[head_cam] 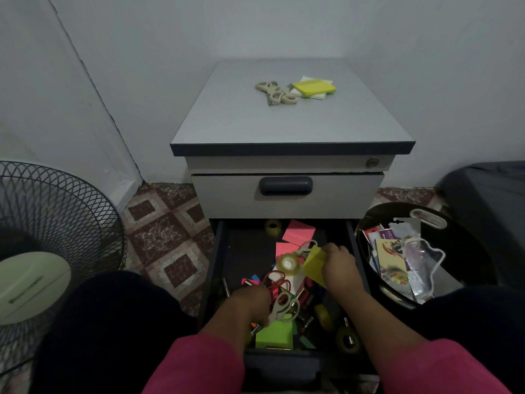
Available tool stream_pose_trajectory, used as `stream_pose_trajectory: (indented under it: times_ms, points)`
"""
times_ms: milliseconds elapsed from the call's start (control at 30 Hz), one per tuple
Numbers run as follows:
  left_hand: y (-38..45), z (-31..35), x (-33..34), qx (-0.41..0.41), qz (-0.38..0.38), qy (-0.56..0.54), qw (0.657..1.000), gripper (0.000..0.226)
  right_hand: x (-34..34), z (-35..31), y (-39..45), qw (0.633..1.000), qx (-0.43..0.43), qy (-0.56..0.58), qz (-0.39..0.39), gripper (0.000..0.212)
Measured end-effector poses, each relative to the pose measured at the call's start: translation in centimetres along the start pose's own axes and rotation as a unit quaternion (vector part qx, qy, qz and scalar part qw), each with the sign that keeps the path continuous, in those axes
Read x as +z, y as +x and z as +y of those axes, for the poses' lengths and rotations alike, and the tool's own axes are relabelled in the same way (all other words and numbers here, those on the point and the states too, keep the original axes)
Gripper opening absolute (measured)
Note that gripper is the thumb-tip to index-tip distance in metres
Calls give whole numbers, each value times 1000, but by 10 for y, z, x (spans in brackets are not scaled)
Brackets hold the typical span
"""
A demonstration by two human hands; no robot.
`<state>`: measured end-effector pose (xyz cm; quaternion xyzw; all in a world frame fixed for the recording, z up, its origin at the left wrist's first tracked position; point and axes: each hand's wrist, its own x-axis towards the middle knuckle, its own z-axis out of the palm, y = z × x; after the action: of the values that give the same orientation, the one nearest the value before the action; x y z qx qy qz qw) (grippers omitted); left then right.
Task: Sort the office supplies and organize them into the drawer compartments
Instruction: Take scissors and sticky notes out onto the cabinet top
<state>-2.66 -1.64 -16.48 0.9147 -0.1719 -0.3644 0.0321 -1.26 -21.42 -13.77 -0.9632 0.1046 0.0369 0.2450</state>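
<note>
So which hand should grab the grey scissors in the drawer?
Left, probably. The left hand is right beside the grey scissors, while the right hand already holds a yellow pad.

Cabinet between a fan and a tub, with its lower drawer pulled out.

On the cabinet top (pixel 284 123), scissors (pixel 275 92) are laid left of a pad stack (pixel 312 87). In the open drawer (pixel 217 265), a tape roll (pixel 287 263) is seen behind more scissors (pixel 284 305). The fan (pixel 42 223) is placed left, the tub (pixel 468 251) right.
</note>
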Motion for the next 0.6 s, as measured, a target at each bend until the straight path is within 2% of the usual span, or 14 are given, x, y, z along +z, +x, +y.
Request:
stream_pose_trajectory:
  times_ms: [67,167,267,333,367,400,500,600]
  points:
    - [-2,-1,-4,3,-1,-36,999,26,2,1,4,999,30,38,-22,45]
    - [-4,-9,-12,-6,31,-178,983,9,3,4,7,994,44,10,-103,36]
    - [-4,-20,-18,-26,85,-286,954,28,3,-3,1,974,1,-41,-224,34]
    - [-4,-21,-21,-44,106,-275,954,28,6,-9,-6,951,-32,-73,-300,34]
    - [-2,-22,-22,-58,110,-234,964,22,11,-11,-8,940,-49,-85,-325,33]
    - [-2,-21,-22,-79,114,-207,968,19,14,-13,-11,935,-61,-84,-338,32]
    - [3,-22,-14,-116,108,-155,975,30,24,-16,-18,940,-70,-53,-331,31]
    - [2,-27,-10,-144,104,-153,972,31,31,-18,-24,932,-77,-44,-352,34]
